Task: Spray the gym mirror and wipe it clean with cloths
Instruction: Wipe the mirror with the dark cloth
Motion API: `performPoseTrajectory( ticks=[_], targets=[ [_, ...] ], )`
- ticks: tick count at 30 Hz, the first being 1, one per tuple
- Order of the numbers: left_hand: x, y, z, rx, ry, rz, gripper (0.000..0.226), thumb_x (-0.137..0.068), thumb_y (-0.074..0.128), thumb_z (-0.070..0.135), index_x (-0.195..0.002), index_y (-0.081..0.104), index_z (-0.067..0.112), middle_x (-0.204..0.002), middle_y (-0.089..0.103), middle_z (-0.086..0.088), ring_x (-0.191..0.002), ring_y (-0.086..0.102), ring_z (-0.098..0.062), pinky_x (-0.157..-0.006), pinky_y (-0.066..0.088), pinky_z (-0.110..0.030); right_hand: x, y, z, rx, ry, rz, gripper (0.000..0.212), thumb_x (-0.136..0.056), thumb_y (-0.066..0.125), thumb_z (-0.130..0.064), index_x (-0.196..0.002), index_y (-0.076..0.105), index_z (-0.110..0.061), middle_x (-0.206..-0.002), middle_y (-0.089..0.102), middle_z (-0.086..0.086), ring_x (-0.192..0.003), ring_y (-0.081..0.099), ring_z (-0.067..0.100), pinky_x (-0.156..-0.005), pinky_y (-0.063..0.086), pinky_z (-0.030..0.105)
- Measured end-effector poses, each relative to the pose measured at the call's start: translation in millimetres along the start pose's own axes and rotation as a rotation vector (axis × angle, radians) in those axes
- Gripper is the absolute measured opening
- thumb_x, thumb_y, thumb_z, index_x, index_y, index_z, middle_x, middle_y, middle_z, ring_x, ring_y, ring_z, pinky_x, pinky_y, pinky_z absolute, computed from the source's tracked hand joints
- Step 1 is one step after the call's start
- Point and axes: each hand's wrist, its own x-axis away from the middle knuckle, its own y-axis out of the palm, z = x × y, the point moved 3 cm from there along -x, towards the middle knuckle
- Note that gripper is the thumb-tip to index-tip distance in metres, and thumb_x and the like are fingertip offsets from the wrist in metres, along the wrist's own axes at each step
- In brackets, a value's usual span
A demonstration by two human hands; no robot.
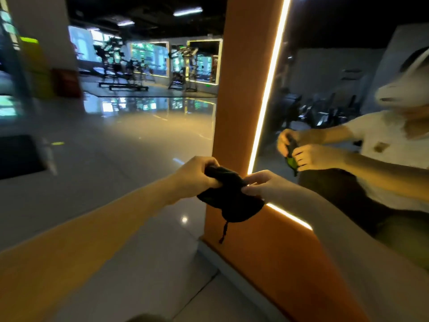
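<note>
My left hand (197,175) and right hand (262,184) both grip one dark cloth (229,198), fingers curled tight into its folds; the cloth hangs bunched before the orange frame (232,89), just beside the mirror (325,89); a lit strip (267,89) edges the glass.

I see a glossy pale floor (120,145) that reflects the windows and lamps. A dark mat (18,156) lies on it at the left edge. Far off, exercise machines (120,70) stand on a darker patch (151,92). The orange-framed mirror (325,66) stands on it at right.
</note>
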Motion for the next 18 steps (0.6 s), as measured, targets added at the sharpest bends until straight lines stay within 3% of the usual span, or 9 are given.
performPoseTrajectory(
  ticks=[2, 5, 8, 10, 12, 14, 16, 18],
  targets=[
    [10.7, -8.9, 0.9, -0.093, 0.028, 0.042, 0.023, -0.081, 0.080, 0.021, -0.100, 0.070, 0.012, -0.090, 0.072, -0.008, -0.086, 0.070, -0.021, -0.084, 0.059, -0.042, -7.9, 14.2, -7.7, -0.067, -0.008, -0.183, 0.023, -0.096, 0.069, -0.014, -0.119, 0.068, -0.017, -0.114, 0.074, 0.008, -0.106, 0.073, 0.023, -0.096, 0.058, 0.038],
    [39.9, -29.4, -4.9, -0.203, 0.011, 0.082, 0.014, -0.089, 0.077, 0.013, -0.102, 0.073, 0.009, -0.089, 0.072, -0.008, -0.085, 0.069, -0.024, -0.078, 0.056, -0.036, -22.2, 54.3, -27.6, -0.031, -0.042, -0.417, 0.041, -0.089, 0.079, -0.029, -0.125, 0.065, -0.014, -0.111, 0.074, 0.007, -0.098, 0.074, 0.020, -0.086, 0.058, 0.031],
    [80.2, -56.8, -17.7, -0.329, -0.068, 0.160, 0.009, -0.084, 0.071, 0.012, -0.093, 0.075, 0.012, -0.082, 0.072, -0.007, -0.077, 0.067, -0.021, -0.067, 0.050, -0.032, -41.2, 112.7, -49.2, 0.155, -0.139, -0.443, 0.029, -0.094, 0.074, -0.019, -0.121, 0.067, -0.009, -0.103, 0.072, 0.008, -0.089, 0.069, 0.018, -0.085, 0.058, 0.032],
    [113.2, -73.3, -27.6, -0.396, -0.165, 0.211, 0.008, -0.086, 0.070, 0.003, -0.088, 0.075, 0.010, -0.075, 0.069, -0.006, -0.065, 0.060, -0.010, -0.060, 0.044, -0.026, -48.8, 145.9, -57.9, 0.185, -0.137, -0.489, 0.017, -0.098, 0.065, -0.014, -0.112, 0.067, -0.006, -0.094, 0.069, 0.009, -0.080, 0.066, 0.018, -0.078, 0.055, 0.031],
    [151.0, -86.1, -37.3, -0.416, -0.270, 0.268, 0.006, -0.089, 0.070, 0.001, -0.086, 0.073, 0.006, -0.068, 0.065, -0.004, -0.058, 0.054, -0.003, -0.056, 0.040, -0.019, -50.2, 174.1, -64.1, 0.108, -0.099, -0.566, 0.015, -0.099, 0.061, -0.016, -0.104, 0.066, -0.003, -0.085, 0.068, 0.012, -0.070, 0.065, 0.021, -0.070, 0.054, 0.034],
    [190.0, -94.9, -44.8, -0.407, -0.370, 0.362, 0.006, -0.092, 0.072, 0.004, -0.087, 0.072, 0.002, -0.071, 0.066, -0.011, -0.059, 0.059, -0.007, -0.056, 0.048, -0.027, -48.7, 202.9, -72.3, 0.003, -0.107, -0.615, 0.017, -0.100, 0.058, -0.018, -0.103, 0.063, -0.002, -0.078, 0.065, 0.012, -0.063, 0.063, 0.021, -0.066, 0.056, 0.037],
    [227.7, -99.0, -52.1, -0.349, -0.473, 0.489, 0.010, -0.096, 0.071, 0.007, -0.088, 0.070, 0.001, -0.076, 0.069, -0.016, -0.068, 0.068, -0.021, -0.058, 0.058, -0.033, -39.5, 234.1, -84.4, -0.155, -0.106, -0.665, 0.020, -0.101, 0.056, -0.019, -0.111, 0.062, -0.002, -0.079, 0.066, 0.012, -0.067, 0.066, 0.023, -0.073, 0.059, 0.043],
    [262.9, -97.6, -51.7, -0.252, -0.573, 0.641, 0.013, -0.100, 0.069, 0.010, -0.091, 0.068, 0.001, -0.080, 0.070, -0.018, -0.067, 0.071, -0.025, -0.056, 0.061, -0.033, -24.9, 262.7, -100.1, -0.323, -0.091, -0.711, 0.025, -0.102, 0.057, -0.023, -0.119, 0.061, -0.005, -0.090, 0.072, 0.015, -0.082, 0.071, 0.027, -0.083, 0.061, 0.047]
  ],
)
